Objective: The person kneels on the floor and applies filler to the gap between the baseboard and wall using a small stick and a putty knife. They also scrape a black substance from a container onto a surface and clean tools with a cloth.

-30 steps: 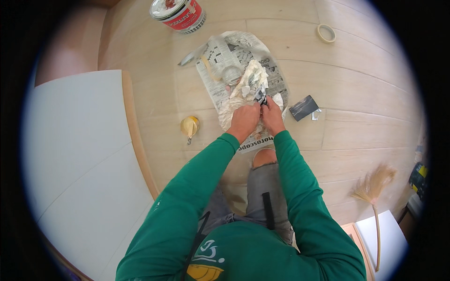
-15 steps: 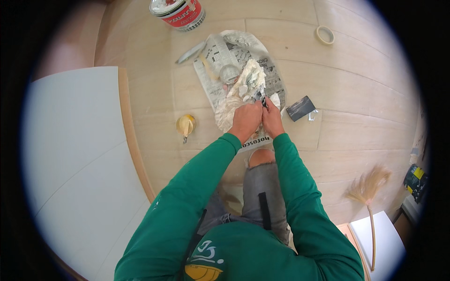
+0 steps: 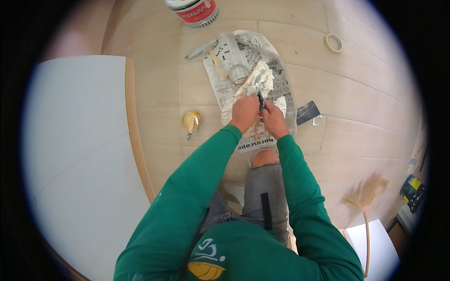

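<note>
My right hand (image 3: 274, 120) is closed around the black handle of a slim tool (image 3: 261, 100) that looks like a putty knife; its tip points away from me. Close beside it, my left hand (image 3: 244, 112) is closed at the tool's left side, near a small pale scrap at the fingertips; what it grips is mostly hidden. Both hands are above a crumpled cream cloth or paper (image 3: 263, 75) smeared with grey-white matter. Under that is a spread newspaper (image 3: 220, 52), with a round clear lid or dish (image 3: 239, 74) and a tan strip (image 3: 217, 63) on it.
A red-and-white bucket (image 3: 199, 13) stands at the far side. Left are a small tub with a stick (image 3: 191, 121) and a large white panel (image 3: 79, 140). A grey blade-like tool (image 3: 199, 49), dark block (image 3: 307, 113), tape roll (image 3: 333, 43) and broom (image 3: 365, 194) lie around.
The view has shifted slightly, so floor objects appear farther right. My hands have separated a little, showing more of the tool's black handle. The tan strip and clear round piece look sharper.
</note>
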Motion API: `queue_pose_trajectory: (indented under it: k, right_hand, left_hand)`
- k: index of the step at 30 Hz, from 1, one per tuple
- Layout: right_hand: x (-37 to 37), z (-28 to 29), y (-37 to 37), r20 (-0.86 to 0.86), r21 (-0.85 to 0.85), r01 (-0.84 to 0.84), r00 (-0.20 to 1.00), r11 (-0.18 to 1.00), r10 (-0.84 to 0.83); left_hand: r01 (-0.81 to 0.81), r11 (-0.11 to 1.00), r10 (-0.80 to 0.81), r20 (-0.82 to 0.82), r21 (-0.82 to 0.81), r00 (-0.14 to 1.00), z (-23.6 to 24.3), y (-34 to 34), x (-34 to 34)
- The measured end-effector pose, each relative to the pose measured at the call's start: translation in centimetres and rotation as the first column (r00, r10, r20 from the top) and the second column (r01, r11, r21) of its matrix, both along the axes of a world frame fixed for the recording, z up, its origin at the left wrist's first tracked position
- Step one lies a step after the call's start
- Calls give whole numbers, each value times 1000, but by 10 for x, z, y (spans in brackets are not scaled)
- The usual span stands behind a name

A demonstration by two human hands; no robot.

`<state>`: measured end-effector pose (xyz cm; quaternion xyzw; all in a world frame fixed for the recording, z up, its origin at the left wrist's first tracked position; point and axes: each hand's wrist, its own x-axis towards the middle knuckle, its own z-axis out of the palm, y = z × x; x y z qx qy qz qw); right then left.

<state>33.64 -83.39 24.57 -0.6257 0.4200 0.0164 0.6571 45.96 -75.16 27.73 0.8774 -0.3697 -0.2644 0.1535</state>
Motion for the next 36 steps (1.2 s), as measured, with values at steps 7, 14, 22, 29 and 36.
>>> queue_pose_trajectory:
  k: [7,14,22,29,36]
  right_hand:
    - [-1,-4,-5,78,-50,27,997,998,-23]
    - [-2,-19,-28,66,74,228,970,971,-233]
    - [9,-11,-15,110,250,195,967,948,-228]
    - [3,-8,3,175,162,137,970,977,-165]
    - [-1,-23,3,149,207,314,926,927,-347]
  left_hand:
    - [-23,997,22,-20,-79,1000,-1,4,-6]
    - [26,1000,-26,2,-11,1000,16,31,-9]
    - [19,992,-23,-33,-123,999,30,15,-23]
    - [112,991,-110,22,-71,994,14,14,-10]
    - [106,990,-110,-33,-92,993,23,5,-16]
